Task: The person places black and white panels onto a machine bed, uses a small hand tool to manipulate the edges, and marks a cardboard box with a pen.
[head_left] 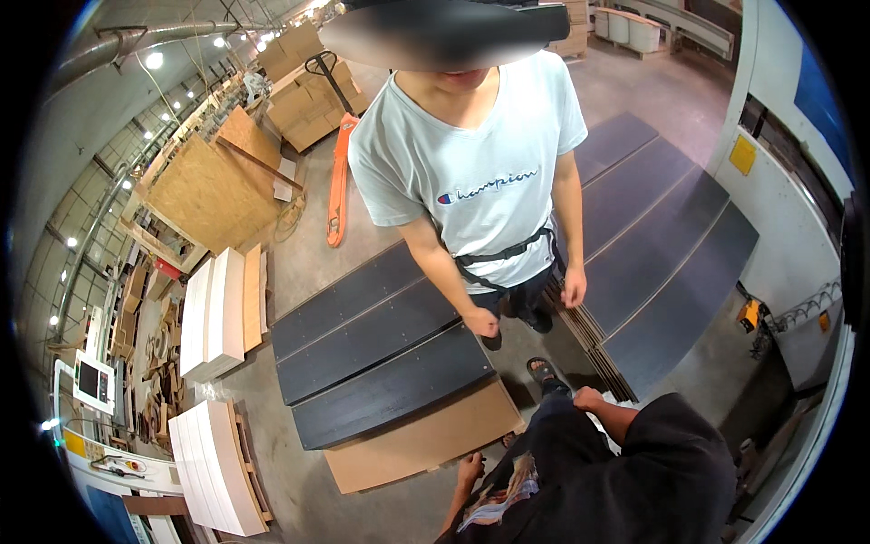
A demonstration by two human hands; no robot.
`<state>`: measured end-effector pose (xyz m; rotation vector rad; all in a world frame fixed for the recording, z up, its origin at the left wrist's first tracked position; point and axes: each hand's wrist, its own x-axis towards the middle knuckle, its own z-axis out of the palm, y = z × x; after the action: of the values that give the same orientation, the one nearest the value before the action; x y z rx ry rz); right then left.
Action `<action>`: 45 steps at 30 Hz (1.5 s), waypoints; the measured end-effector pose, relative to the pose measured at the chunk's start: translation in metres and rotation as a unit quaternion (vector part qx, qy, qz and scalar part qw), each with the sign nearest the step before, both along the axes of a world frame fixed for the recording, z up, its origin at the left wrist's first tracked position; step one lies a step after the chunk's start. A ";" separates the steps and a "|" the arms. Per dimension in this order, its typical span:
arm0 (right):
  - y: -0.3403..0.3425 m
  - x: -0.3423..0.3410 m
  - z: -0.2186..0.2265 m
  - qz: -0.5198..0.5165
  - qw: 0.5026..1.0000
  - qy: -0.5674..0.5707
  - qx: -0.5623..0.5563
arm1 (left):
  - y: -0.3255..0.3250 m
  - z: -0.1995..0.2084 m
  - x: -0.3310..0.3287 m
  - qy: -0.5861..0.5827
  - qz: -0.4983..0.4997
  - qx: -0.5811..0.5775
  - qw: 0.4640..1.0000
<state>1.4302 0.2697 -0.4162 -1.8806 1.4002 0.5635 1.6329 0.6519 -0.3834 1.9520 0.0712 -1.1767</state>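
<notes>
My left hand (471,469) hangs low beside my dark shirt, its fingers loosely curled and no object showing in them. It is nearest to a brown board (426,446) under a stack of dark grey panels (381,363). Held in front of my body, my right hand (589,400) is closed like a fist, and I see nothing in it. A second stack of dark panels (666,245) lies beyond it to the right. Facing me between the two stacks stands a person in a light blue T-shirt (485,172), both arms hanging down.
White panel stacks (217,462) sit on pallets at the left, near a small control screen (93,381). An orange pallet jack (339,181) stands behind the person, close to cardboard boxes (304,100). A white machine (770,190) borders the right, with a yellow-black tool (749,315) beside it.
</notes>
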 end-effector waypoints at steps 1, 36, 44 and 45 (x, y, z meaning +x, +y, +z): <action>0.000 0.006 0.002 0.007 1.000 0.003 -0.001 | -0.001 0.002 0.001 0.001 -0.006 -0.008 1.000; 0.007 -0.088 0.034 -0.231 0.968 -0.067 -0.071 | -0.015 0.031 0.020 -0.033 -0.081 -0.025 0.996; -0.017 -0.120 0.050 -0.123 0.985 -0.122 -0.015 | -0.032 0.000 -0.012 -0.136 -0.157 -0.020 0.978; -0.024 -0.117 0.050 -0.083 0.986 -0.146 -0.017 | -0.029 -0.018 -0.022 -0.189 -0.217 -0.019 0.957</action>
<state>1.3133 0.2452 -0.3659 -1.7680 1.3590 0.1745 1.6111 0.6231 -0.4017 2.1891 -0.6034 -1.0337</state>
